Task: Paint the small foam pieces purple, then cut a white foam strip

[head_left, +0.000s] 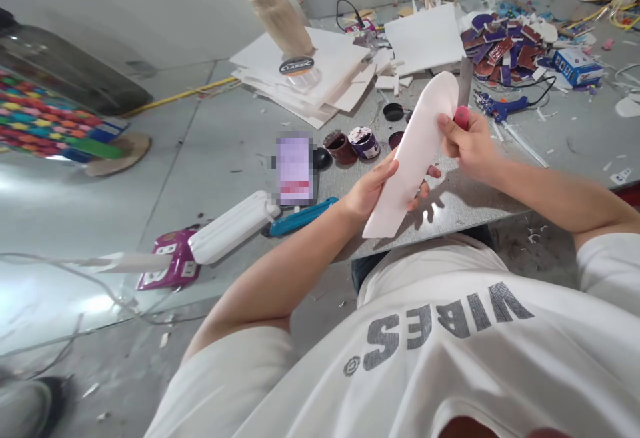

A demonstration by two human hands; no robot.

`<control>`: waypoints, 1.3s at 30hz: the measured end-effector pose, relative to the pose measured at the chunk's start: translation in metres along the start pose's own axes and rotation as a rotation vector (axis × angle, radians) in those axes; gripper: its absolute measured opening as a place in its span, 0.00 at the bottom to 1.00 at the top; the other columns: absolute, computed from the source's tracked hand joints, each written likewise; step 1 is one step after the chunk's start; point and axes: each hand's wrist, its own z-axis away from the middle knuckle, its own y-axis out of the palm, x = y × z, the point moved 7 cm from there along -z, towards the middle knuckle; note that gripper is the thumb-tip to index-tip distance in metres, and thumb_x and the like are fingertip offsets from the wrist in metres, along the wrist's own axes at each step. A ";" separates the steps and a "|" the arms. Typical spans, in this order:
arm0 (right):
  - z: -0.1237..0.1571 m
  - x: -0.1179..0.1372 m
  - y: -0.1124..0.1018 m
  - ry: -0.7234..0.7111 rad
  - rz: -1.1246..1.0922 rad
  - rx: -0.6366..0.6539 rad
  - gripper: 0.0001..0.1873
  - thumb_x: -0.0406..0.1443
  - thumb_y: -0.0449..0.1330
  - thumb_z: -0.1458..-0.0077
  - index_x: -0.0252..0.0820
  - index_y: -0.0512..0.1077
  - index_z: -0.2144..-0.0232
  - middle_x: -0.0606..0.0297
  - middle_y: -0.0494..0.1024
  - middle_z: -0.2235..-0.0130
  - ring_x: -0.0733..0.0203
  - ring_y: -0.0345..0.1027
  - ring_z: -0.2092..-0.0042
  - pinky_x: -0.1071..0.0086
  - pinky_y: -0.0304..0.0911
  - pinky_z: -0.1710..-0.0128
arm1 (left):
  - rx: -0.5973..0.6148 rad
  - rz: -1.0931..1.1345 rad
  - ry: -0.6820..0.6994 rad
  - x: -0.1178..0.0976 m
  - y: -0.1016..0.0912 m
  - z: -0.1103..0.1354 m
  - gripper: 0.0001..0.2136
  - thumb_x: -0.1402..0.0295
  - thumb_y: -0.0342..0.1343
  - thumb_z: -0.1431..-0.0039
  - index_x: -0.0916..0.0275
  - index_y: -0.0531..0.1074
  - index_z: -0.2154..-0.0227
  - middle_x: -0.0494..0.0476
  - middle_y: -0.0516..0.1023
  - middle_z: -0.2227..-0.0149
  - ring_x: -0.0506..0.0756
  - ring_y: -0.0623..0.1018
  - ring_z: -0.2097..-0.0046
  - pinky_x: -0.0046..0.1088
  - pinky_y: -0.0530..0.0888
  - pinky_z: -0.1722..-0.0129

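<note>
A long white foam board piece [413, 158], rounded at its upper end and straight-cut at the lower, is held tilted above the table's near edge. My left hand [373, 188] grips its lower half, thumb on the face and fingers around behind. At the upper right edge, my right hand [470, 145] is closed around a pink-handled tool [461, 117], its thumb touching the board. A flat grey strip [465, 81] shows just above the pink end; whether it belongs to the tool cannot be made out. Open paint jars [365, 143] stand just beyond the board.
A phone [294, 168], a blue cutter-like tool [303, 217] and a white lamp with a purple base [173, 258] lie leftward. Stacked white boards [345, 58] carry a tape roll [297, 73]. A blue glue gun [505, 106], a small box [577, 68] and painted scraps [505, 48] sit right.
</note>
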 end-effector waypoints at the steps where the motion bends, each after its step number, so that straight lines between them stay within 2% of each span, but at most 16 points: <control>1: -0.003 0.000 -0.004 -0.021 0.032 -0.027 0.48 0.84 0.58 0.51 0.53 0.48 0.70 0.75 0.47 0.77 0.61 0.40 0.75 0.60 0.44 0.74 | -0.001 0.011 -0.011 0.001 -0.001 0.000 0.40 0.40 0.76 0.43 0.60 0.75 0.36 0.66 0.86 0.49 0.58 0.84 0.66 0.31 0.74 0.76; 3: -0.006 0.002 -0.010 -0.060 0.107 -0.060 0.45 0.83 0.53 0.46 0.54 0.52 0.69 0.74 0.48 0.76 0.60 0.43 0.75 0.60 0.45 0.74 | -0.014 0.046 -0.015 0.000 -0.003 -0.001 0.39 0.41 0.77 0.44 0.60 0.76 0.38 0.64 0.86 0.52 0.55 0.80 0.70 0.29 0.70 0.77; 6: -0.004 0.005 -0.015 -0.121 0.190 -0.068 0.40 0.79 0.50 0.38 0.53 0.64 0.65 0.72 0.54 0.74 0.59 0.47 0.73 0.59 0.48 0.72 | -0.063 0.103 0.007 -0.003 -0.009 -0.003 0.38 0.43 0.79 0.47 0.59 0.76 0.40 0.60 0.84 0.56 0.51 0.75 0.72 0.27 0.65 0.78; 8: 0.002 0.006 -0.014 -0.155 0.215 -0.044 0.41 0.78 0.50 0.35 0.50 0.71 0.61 0.70 0.58 0.72 0.59 0.51 0.71 0.60 0.53 0.69 | -0.090 0.121 0.016 -0.005 -0.012 -0.003 0.38 0.44 0.79 0.48 0.57 0.76 0.41 0.58 0.83 0.57 0.50 0.73 0.72 0.26 0.63 0.77; 12: 0.015 0.010 -0.003 -0.208 0.271 0.031 0.43 0.75 0.48 0.31 0.46 0.77 0.57 0.68 0.63 0.71 0.57 0.61 0.66 0.58 0.64 0.61 | -0.097 0.104 0.033 -0.011 -0.012 -0.003 0.41 0.45 0.81 0.50 0.54 0.74 0.37 0.55 0.82 0.58 0.49 0.71 0.72 0.25 0.62 0.76; 18: 0.024 0.022 0.006 -0.250 0.352 0.072 0.42 0.73 0.49 0.29 0.45 0.78 0.53 0.62 0.71 0.67 0.49 0.72 0.57 0.54 0.70 0.53 | -0.099 0.036 0.062 -0.015 -0.009 -0.001 0.40 0.45 0.81 0.50 0.52 0.74 0.37 0.55 0.81 0.58 0.49 0.70 0.72 0.25 0.60 0.77; 23: 0.025 0.026 0.006 -0.268 0.394 0.070 0.41 0.71 0.49 0.28 0.43 0.79 0.49 0.61 0.73 0.66 0.47 0.74 0.56 0.53 0.71 0.50 | -0.111 0.007 0.082 -0.016 -0.011 -0.001 0.37 0.45 0.82 0.50 0.53 0.75 0.42 0.55 0.81 0.57 0.49 0.70 0.72 0.25 0.60 0.77; 31: 0.029 0.031 0.008 -0.289 0.439 0.083 0.42 0.70 0.48 0.26 0.43 0.79 0.45 0.56 0.80 0.61 0.45 0.77 0.52 0.52 0.72 0.45 | -0.082 -0.028 0.112 -0.017 -0.010 0.000 0.35 0.43 0.81 0.47 0.53 0.76 0.43 0.55 0.80 0.56 0.48 0.70 0.71 0.24 0.61 0.77; 39: 0.029 0.033 0.009 -0.329 0.415 0.120 0.37 0.65 0.50 0.23 0.41 0.80 0.47 0.55 0.82 0.58 0.47 0.78 0.49 0.54 0.70 0.43 | -0.071 -0.048 0.124 -0.017 -0.014 -0.002 0.35 0.43 0.81 0.47 0.52 0.76 0.42 0.55 0.80 0.56 0.49 0.71 0.71 0.24 0.62 0.77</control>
